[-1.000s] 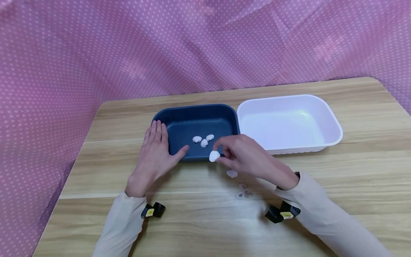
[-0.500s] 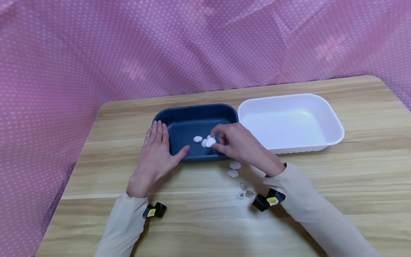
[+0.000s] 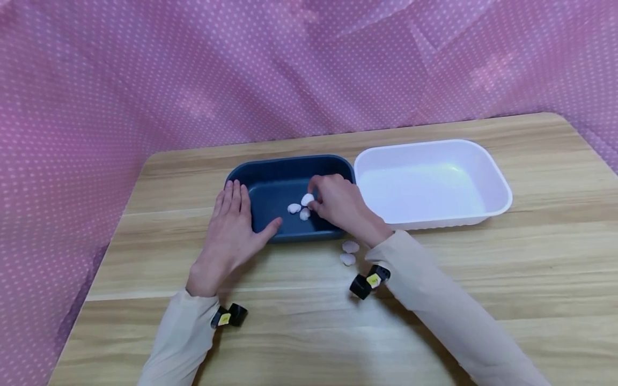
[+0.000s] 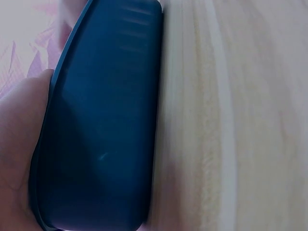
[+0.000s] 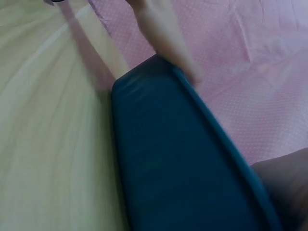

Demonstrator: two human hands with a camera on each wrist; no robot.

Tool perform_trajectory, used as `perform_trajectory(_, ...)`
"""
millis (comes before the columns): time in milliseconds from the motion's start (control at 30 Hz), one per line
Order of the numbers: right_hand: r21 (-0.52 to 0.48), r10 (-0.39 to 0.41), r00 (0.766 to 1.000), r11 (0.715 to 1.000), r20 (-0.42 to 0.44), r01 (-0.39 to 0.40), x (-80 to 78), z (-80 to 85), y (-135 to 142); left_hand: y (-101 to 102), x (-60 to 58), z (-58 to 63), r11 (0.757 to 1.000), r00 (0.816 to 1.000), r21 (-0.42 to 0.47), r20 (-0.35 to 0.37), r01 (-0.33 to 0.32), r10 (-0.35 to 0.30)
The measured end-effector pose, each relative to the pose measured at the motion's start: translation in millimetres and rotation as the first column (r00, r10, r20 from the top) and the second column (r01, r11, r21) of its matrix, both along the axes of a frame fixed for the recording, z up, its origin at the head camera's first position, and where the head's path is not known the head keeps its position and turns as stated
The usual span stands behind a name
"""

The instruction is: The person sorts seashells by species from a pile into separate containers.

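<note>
My right hand (image 3: 338, 203) reaches over the front rim of the dark blue basin (image 3: 270, 185) and pinches a white seashell (image 3: 307, 200) between thumb and forefinger, low inside it. Two other white shells lie close by: one shell (image 3: 294, 208) to the left, another shell (image 3: 304, 214) just in front. Flat and with straight fingers, my left hand (image 3: 232, 230) rests on the basin's left rim, its thumb out over the front rim. In the left wrist view the basin's outer wall (image 4: 101, 120) fills the middle; the shells are hidden there and in the right wrist view.
A white basin (image 3: 434, 222) stands against the blue one's right side. On the wooden table (image 3: 299, 332), in front of the blue basin, lie a ribbed shell (image 3: 350, 246) and a second pale shell (image 3: 347, 259). A pink dotted cloth (image 3: 309, 69) hangs behind the table.
My right hand has carried the pinched shell from over the front rim back and left into the blue basin. The right forearm now covers the small shells nearer the front. My left hand stays put.
</note>
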State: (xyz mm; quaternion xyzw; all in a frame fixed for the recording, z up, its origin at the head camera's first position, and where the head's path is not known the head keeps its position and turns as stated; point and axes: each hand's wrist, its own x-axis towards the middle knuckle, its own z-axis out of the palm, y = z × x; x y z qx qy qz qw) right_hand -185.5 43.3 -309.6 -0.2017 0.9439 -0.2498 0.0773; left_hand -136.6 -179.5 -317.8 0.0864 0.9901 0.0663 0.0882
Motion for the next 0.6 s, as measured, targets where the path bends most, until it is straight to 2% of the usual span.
perform_trajectory(233,0.084,0.056,0.998,0.995,-0.04,-0.053,-11.2,-6.2,-6,0,1.1,-2.6,1.0,1.0,0.005,-0.012,0.003,-0.003)
perform_trajectory(600,0.17,0.123,0.991,0.979,-0.05,-0.113,-13.7,-15.9,-12,1,4.6,-6.0,1.0,1.0,-0.009,-0.021,0.001,-0.002)
